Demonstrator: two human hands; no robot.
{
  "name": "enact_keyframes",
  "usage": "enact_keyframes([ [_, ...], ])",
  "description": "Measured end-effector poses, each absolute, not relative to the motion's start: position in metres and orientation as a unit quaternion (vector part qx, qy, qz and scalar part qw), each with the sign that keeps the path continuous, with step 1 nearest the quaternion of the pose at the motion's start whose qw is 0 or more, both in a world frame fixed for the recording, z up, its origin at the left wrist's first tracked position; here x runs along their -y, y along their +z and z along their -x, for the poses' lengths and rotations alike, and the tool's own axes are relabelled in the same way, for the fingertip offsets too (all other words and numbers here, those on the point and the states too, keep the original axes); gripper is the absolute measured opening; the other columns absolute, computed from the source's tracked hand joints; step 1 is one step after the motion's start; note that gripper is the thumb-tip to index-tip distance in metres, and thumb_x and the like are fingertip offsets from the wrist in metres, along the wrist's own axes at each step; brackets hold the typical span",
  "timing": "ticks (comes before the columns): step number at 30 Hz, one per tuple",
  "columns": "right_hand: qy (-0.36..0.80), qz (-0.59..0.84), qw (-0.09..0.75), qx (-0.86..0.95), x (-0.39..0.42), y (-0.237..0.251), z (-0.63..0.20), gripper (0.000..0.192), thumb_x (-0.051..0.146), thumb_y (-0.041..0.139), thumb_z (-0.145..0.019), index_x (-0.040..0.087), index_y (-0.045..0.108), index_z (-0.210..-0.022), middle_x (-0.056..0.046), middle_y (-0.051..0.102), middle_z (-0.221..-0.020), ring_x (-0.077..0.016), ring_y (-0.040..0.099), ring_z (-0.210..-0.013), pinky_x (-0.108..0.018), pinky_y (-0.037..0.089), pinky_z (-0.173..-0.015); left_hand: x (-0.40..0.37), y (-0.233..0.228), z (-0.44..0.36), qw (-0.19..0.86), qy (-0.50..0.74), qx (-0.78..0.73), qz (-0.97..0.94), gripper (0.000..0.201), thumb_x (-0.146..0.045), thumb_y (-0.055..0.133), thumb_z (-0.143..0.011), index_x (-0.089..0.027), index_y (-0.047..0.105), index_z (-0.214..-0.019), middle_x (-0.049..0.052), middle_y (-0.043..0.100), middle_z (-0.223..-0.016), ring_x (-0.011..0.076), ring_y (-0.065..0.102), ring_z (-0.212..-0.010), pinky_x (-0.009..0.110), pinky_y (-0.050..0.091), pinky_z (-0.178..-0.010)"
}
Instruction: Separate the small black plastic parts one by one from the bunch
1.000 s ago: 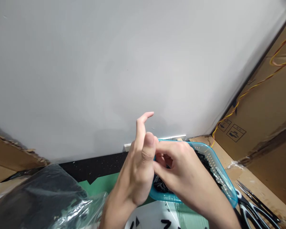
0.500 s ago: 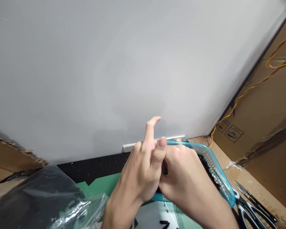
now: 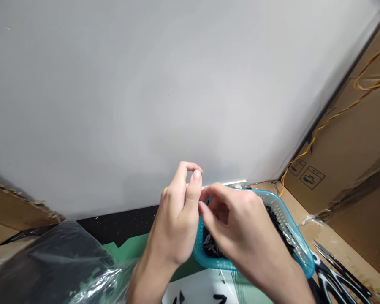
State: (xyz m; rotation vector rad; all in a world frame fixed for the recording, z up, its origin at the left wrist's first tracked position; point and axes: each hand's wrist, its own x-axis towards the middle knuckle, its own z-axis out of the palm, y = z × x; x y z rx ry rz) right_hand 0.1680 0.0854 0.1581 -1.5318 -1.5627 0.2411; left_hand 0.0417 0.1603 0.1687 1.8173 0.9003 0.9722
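Observation:
My left hand (image 3: 175, 223) is raised in front of a blue plastic basket (image 3: 213, 264), its index finger bent over towards the upright thumb. Its other fingers are curled out of sight, and anything inside them is hidden. Over the basket, my right hand (image 3: 248, 223) has thumb and index finger pinched together against the left hand's palm side. Whatever lies in that pinch is too small or covered to make out. Many small black pieces (image 3: 210, 245) fill the basket. Below the hands, a few more black bits (image 3: 220, 297) rest on a white sheet (image 3: 198, 287).
Black-handled scissors (image 3: 332, 280) and tweezers (image 3: 345, 268) lie right of the basket. A clear plastic bag (image 3: 95, 287) and a dark sheet (image 3: 38, 266) cover the left front. Cardboard (image 3: 357, 147) and a twisted yellow-red wire (image 3: 316, 134) border the right; a pale wall (image 3: 164, 84) stands behind.
My hands were pressed together; they have moved slightly apart, the left one leftwards. The left index finger has bent down towards the thumb. The right thumb and index fingertips now show.

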Motion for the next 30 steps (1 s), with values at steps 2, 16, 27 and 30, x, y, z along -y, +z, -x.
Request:
enact_keyframes([
  [2, 0.14, 0.601, 0.509, 0.6, -0.082, 0.163, -0.176, 0.013, 0.022, 0.064, -0.105, 0.024, 0.072, -0.094, 0.007, 0.063, -0.066, -0.0109, 0.048, -0.055, -0.027, 0.034, -0.053, -0.164, 0.167, -0.038, 0.453, 0.383, -0.341, -0.729, 0.047, -0.064, 0.047, -0.115, -0.025, 0.055, -0.091, -0.007, 0.044, -0.067, 0.0139, 0.039, -0.06, 0.027, 0.034, -0.055],
  [16, 0.199, 0.554, 0.572, 0.571, -0.073, 0.17, -0.193, 0.017, 0.027, 0.063, -0.11, 0.024, 0.071, -0.097, 0.005, 0.06, -0.068, -0.0124, 0.052, -0.061, -0.025, 0.041, -0.053, -0.152, 0.173, -0.039, 0.529, 0.371, -0.287, -0.707, 0.037, -0.056, 0.051, -0.115, -0.026, 0.053, -0.093, -0.007, 0.041, -0.063, 0.0151, 0.032, -0.059, 0.029, 0.024, -0.052],
  [27, 0.16, 0.55, 0.602, 0.556, -0.076, 0.168, -0.192, 0.013, 0.026, 0.067, -0.108, 0.024, 0.072, -0.097, 0.006, 0.063, -0.065, -0.0113, 0.054, -0.057, -0.024, 0.044, -0.05, -0.157, 0.168, -0.036, 0.523, 0.374, -0.256, -0.722, 0.044, -0.055, 0.051, -0.118, -0.024, 0.052, -0.087, -0.008, 0.039, -0.063, 0.0131, 0.029, -0.059, 0.03, 0.026, -0.054],
  [30, 0.164, 0.549, 0.61, 0.547, -0.076, 0.168, -0.19, 0.015, 0.029, 0.068, -0.108, 0.023, 0.073, -0.096, 0.005, 0.062, -0.064, -0.0119, 0.053, -0.056, -0.025, 0.043, -0.048, -0.159, 0.166, -0.037, 0.521, 0.378, -0.249, -0.724, 0.045, -0.053, 0.052, -0.119, -0.024, 0.05, -0.083, -0.008, 0.04, -0.063, 0.0134, 0.029, -0.06, 0.03, 0.028, -0.056],
])
